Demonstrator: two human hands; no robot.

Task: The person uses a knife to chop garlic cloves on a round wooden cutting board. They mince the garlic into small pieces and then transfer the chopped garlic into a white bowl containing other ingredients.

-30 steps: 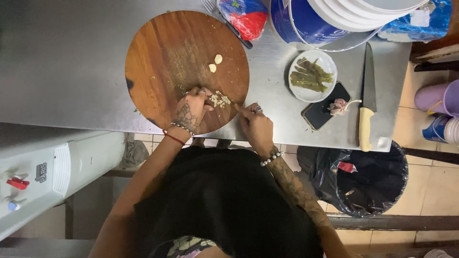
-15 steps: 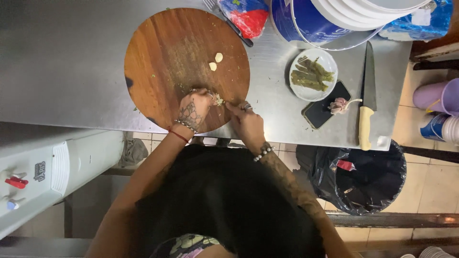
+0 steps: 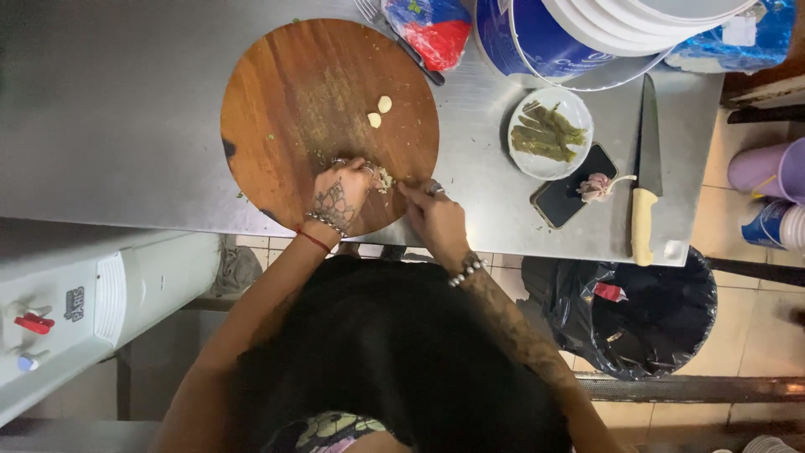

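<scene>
A: Looking at the centre of the frame first — what's w/ the hands?

B: Left hand (image 3: 340, 195) sits on the lower edge of the round brown wooden chopping board (image 3: 293, 101), fingers curled together beside a small pile of pale minced garlic (image 3: 384, 178). Touching it, as far as I can tell.

A: And the right hand (image 3: 434, 216)?

B: Just right of the pile, at the board's lower-right rim, fingers drawn together. Can't tell if they pinch anything; too small.

A: Anything else on the board?

B: Two pale peeled garlic cloves (image 3: 379, 111), side by side, upper-middle of the board, well apart from the hands.

A: Rest of the grey metal surface (image 3: 109, 117)?

B: Right of the board: small white plate (image 3: 573, 159) w/ green chilli pieces (image 3: 547, 134). Below it a black phone (image 3: 570, 189), touching the plate's edge, w/ a whole garlic bulb (image 3: 597, 186) on its right end. Further right, a long kitchen knife with a cream handle (image 3: 644, 176), blade pointing to the top of the frame.

A: Top of frame?

B: Red and blue plastic bag (image 3: 432, 29), big blue bucket (image 3: 524, 42) w/ a stack of white plates (image 3: 637, 21).

A: Off the surface?

B: Black bin bag (image 3: 654, 327) lower right, white water dispenser (image 3: 75, 310) lower left.
</scene>
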